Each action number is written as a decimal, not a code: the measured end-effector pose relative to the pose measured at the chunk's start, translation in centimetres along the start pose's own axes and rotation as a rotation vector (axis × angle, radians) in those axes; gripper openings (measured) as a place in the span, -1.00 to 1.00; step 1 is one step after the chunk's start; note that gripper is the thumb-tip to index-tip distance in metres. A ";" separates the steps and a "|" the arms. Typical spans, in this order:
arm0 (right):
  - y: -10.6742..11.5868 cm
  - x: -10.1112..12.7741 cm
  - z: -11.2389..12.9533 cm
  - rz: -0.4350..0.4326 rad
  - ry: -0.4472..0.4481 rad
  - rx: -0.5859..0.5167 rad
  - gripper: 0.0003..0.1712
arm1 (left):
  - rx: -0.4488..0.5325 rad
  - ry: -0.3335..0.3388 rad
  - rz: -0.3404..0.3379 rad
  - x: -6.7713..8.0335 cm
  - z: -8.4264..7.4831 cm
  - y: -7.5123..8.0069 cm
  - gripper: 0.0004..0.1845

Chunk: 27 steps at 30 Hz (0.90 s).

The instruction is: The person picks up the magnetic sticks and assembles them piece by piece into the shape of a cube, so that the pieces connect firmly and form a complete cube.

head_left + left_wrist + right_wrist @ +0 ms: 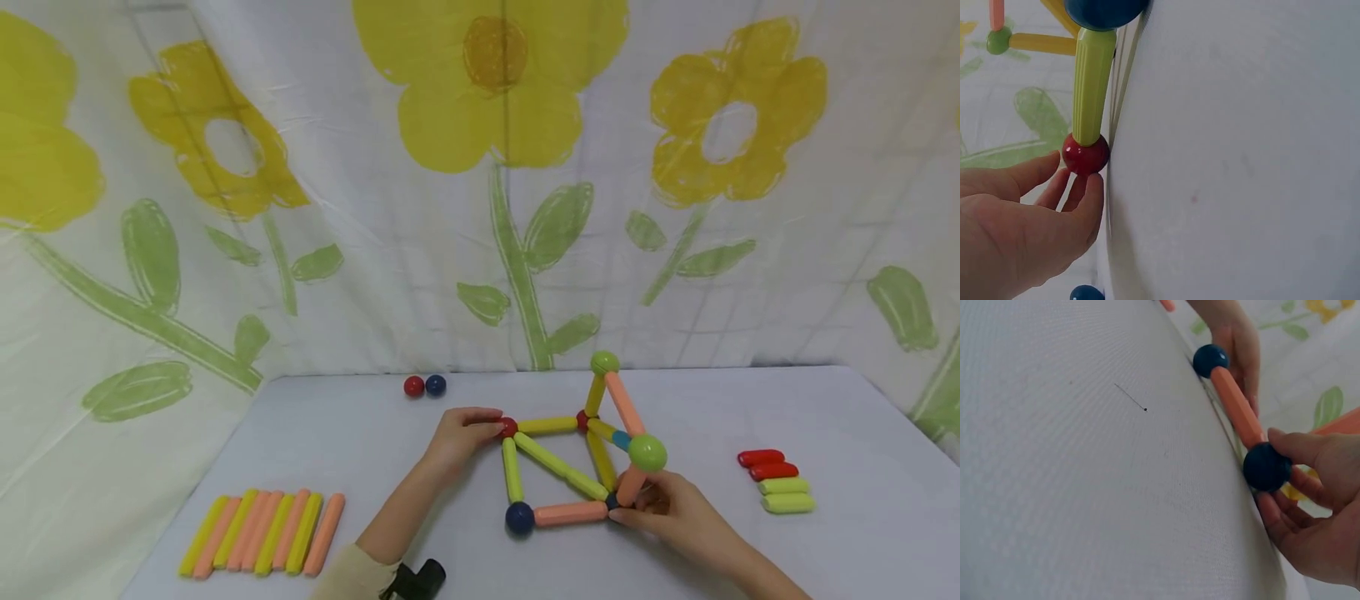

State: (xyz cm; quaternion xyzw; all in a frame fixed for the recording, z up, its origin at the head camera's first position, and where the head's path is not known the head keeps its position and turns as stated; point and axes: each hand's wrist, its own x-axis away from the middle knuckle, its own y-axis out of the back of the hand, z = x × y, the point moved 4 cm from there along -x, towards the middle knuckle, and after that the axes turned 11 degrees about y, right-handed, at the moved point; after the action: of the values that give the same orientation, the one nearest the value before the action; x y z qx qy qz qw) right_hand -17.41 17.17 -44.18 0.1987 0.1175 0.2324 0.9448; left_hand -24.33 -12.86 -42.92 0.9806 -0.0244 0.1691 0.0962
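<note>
A frame of magnetic rods and balls stands on the white table, flat at the left and rising at the right to two green balls (pixel 648 452). At its far left corner my left hand (pixel 459 443) holds a red ball (pixel 1085 154) between thumb and fingertips. A light green rod (pixel 1092 87) runs from that ball to a blue ball (pixel 520 518) at the near corner. My right hand (pixel 1319 500) pinches another blue ball (pixel 1267 467), where an orange rod (pixel 1238 407) joins. In the head view, the upright part partly hides that ball.
Yellow and orange rods (pixel 258 532) lie in a row at the left of the table. A loose red ball (pixel 414 386) and blue ball (pixel 436 385) sit at the back edge. Short red and light green rods (pixel 783 485) lie at the right. A flowered curtain (pixel 420 275) hangs behind.
</note>
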 end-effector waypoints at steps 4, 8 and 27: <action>-0.1 0.0 0.0 0.005 0.028 -0.028 -0.77 | -0.033 -0.007 -0.012 1.6 -0.2 1.1 -0.63; 0.0 0.0 0.0 0.004 0.060 -0.040 -0.77 | -0.057 -0.017 -0.019 4.2 -0.7 3.4 -0.61; -0.2 -0.1 -0.8 0.015 -0.011 -0.103 -0.73 | -0.302 0.189 -0.263 12.9 5.2 17.0 -0.32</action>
State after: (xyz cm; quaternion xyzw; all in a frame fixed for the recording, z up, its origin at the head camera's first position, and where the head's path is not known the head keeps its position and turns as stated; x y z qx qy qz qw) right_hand -17.70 17.20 -44.97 0.1519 0.0987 0.2443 0.9526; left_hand -11.87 -30.76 -40.32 0.9296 0.0880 0.2406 0.2650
